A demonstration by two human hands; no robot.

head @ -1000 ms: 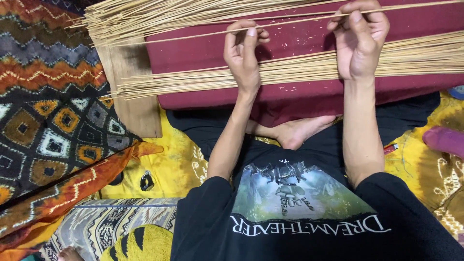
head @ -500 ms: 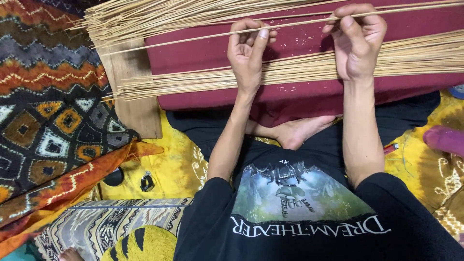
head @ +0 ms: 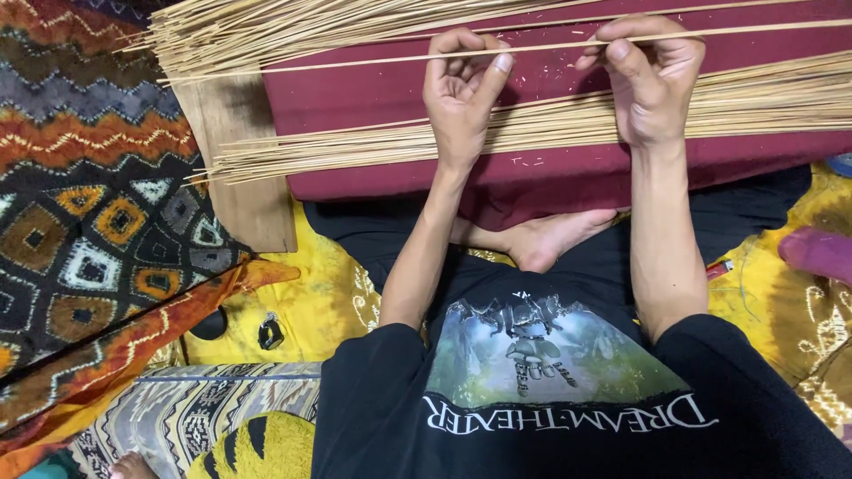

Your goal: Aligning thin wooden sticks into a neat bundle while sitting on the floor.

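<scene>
Stick bundle (head: 550, 133) runs off right edge; pink object (head: 821, 253) cut off.

No packages, labels, signs or screens are showing anywhere in this view. The nearest thing to a sign is the printed picture panel (head: 543, 355) lying across the chest of the person's black shirt (head: 373, 417), green and grey, with pale lettering beneath.

Single head-worn view, steeply downward, close over lap and hands (head: 550, 89).
</scene>
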